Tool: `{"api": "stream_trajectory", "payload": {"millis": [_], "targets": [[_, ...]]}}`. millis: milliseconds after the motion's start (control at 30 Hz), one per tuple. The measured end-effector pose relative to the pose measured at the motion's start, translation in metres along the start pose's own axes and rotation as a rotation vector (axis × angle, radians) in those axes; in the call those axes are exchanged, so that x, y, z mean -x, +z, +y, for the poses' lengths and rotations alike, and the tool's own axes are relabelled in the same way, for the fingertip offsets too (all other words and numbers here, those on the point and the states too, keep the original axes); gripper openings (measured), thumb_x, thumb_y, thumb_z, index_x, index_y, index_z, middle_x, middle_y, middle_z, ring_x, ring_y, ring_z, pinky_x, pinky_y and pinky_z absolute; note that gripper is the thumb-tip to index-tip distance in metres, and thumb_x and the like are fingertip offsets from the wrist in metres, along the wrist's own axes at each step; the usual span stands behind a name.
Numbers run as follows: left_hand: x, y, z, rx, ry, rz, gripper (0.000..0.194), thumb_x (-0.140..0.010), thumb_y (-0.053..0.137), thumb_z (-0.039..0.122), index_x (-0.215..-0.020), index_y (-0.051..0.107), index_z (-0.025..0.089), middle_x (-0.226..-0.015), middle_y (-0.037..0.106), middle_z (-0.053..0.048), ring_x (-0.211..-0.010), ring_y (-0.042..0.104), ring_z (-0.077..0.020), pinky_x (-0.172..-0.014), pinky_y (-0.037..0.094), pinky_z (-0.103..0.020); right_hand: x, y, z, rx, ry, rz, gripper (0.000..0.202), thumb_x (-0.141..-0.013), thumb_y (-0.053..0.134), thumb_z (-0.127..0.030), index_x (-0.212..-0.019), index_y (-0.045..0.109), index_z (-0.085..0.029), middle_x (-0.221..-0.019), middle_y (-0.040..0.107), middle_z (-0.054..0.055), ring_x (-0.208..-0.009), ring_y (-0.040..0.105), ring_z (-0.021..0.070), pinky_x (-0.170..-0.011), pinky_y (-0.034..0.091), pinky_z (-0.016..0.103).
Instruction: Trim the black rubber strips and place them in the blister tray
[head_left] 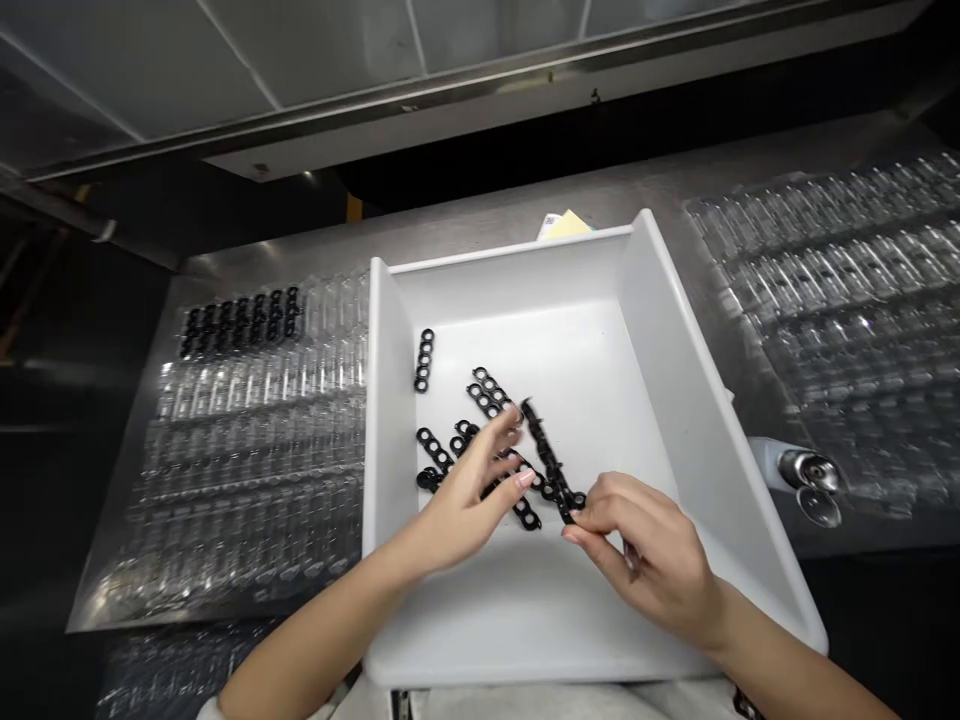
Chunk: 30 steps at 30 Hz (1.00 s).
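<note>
Between the thumb and fingers of my right hand (649, 555) is the lower end of a black strip of joined rings (547, 455), held tilted on edge above the bin. My left hand (472, 490) is just left of that strip, fingers and thumb apart, with nothing seen in its grasp. Several more black ring strips (435, 450) lie loosely crossed under and around my left hand, partly hidden by it. One separate ring strip (424, 360) lies near the left wall of the white bin (517, 650).
Clear ribbed plastic trays (247, 440) cover the metal table to the left; the far one holds rows of black ring pieces (240, 322). Further clear trays (862, 270) stand on the right, near a shiny metal cylinder (808, 468). A yellow paper (568, 224) lies behind the bin.
</note>
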<state>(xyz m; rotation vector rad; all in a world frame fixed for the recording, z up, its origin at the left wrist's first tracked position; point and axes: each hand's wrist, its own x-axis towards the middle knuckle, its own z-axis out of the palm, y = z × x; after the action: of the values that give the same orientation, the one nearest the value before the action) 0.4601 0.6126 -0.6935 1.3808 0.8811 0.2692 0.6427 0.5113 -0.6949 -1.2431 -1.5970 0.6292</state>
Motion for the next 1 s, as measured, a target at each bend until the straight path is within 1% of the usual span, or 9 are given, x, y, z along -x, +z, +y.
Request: {"api": "stream_trajectory", "payload": {"millis": [133,267,333,433,533,600,700,800,1000], "targets": [[-0.002,0.005,-0.001,0.595,-0.272,-0.236,0.055,-0.074,0.079,0.044,-0.116,0.060,0.013,-0.103,0.066,-0.012,-0.089,0.066,-0.0189,-0.085,0.054,-0.037,0.000,0.010,0.003,0.260,-0.227,-0.028,0.014,-0.084,0.061,-0.002,-0.086,0.059,-0.016,-0.065,0.057,0.002,-0.059,0.047,0.0138,-0.054,0.035,0.028],[-0.003,0.009,0.003,0.636,-0.220,-0.232,0.041,-0.069,0.084,0.039,-0.092,0.061,0.013,-0.087,0.065,-0.008,-0.078,0.065,-0.0155,-0.073,0.054,-0.030,-0.002,0.011,0.003,0.229,-0.243,-0.071,0.018,-0.086,0.057,0.000,-0.095,0.060,-0.016,-0.066,0.060,0.003,-0.057,0.050,0.0138,-0.052,0.036,0.028],[0.000,-0.004,0.013,0.572,-0.141,-0.191,0.036,-0.075,0.079,0.042,-0.094,0.062,0.016,-0.088,0.067,-0.008,-0.079,0.067,-0.0168,-0.074,0.056,-0.033,-0.003,0.007,0.003,0.175,-0.168,-0.029,0.022,-0.086,0.055,0.001,-0.100,0.060,-0.016,-0.068,0.059,0.003,-0.059,0.052,0.0136,-0.052,0.039,0.027],[0.002,-0.062,0.027,0.228,0.103,0.187,0.023,-0.086,0.068,0.038,-0.100,0.064,0.020,-0.095,0.068,-0.008,-0.087,0.067,-0.0167,-0.080,0.058,-0.034,-0.004,-0.001,0.005,0.110,-0.015,0.045,0.018,-0.088,0.052,0.000,-0.091,0.056,-0.018,-0.067,0.052,0.001,-0.057,0.049,0.0125,-0.049,0.038,0.025],[-0.008,-0.156,0.021,-0.242,0.233,0.816,0.032,-0.088,0.065,0.035,-0.114,0.061,0.017,-0.109,0.067,-0.010,-0.097,0.066,-0.0178,-0.090,0.055,-0.035,-0.005,-0.005,0.007,0.096,0.030,0.064,0.021,-0.090,0.047,-0.003,-0.079,0.049,-0.020,-0.063,0.045,-0.001,-0.054,0.044,0.0117,-0.047,0.034,0.026],[-0.022,-0.221,0.003,-0.549,0.075,1.087,0.038,-0.091,0.056,0.036,-0.120,0.059,0.012,-0.108,0.068,-0.012,-0.094,0.067,-0.0184,-0.089,0.054,-0.032,-0.004,-0.006,0.008,0.101,0.033,0.042,0.023,-0.091,0.046,-0.004,-0.076,0.047,-0.021,-0.062,0.043,-0.002,-0.053,0.042,0.0114,-0.047,0.031,0.026],[-0.047,-0.287,-0.031,-0.785,-0.230,1.147,0.039,-0.087,0.057,0.037,-0.110,0.066,0.006,-0.100,0.070,-0.015,-0.096,0.067,-0.0259,-0.093,0.051,-0.036,-0.004,-0.004,0.010,0.153,0.027,0.005,0.024,-0.091,0.048,-0.004,-0.075,0.045,-0.021,-0.061,0.040,-0.003,-0.051,0.037,0.0105,-0.048,0.028,0.027],[-0.067,-0.309,-0.055,-0.858,-0.296,1.143,0.037,-0.085,0.058,0.035,-0.105,0.070,0.006,-0.103,0.069,-0.020,-0.106,0.063,-0.0334,-0.098,0.046,-0.043,-0.004,-0.002,0.013,0.222,0.017,-0.003,0.025,-0.091,0.050,-0.005,-0.073,0.043,-0.021,-0.061,0.037,-0.004,-0.051,0.033,0.0099,-0.048,0.026,0.027],[-0.096,-0.308,-0.070,-0.953,-0.340,1.164,0.043,-0.088,0.053,0.034,-0.116,0.066,0.005,-0.123,0.058,-0.025,-0.118,0.053,-0.0382,-0.101,0.043,-0.050,-0.007,-0.002,0.016,0.260,0.029,-0.001,0.028,-0.091,0.050,-0.006,-0.070,0.039,-0.021,-0.060,0.035,-0.004,-0.050,0.032,0.0093,-0.048,0.026,0.026]]}}
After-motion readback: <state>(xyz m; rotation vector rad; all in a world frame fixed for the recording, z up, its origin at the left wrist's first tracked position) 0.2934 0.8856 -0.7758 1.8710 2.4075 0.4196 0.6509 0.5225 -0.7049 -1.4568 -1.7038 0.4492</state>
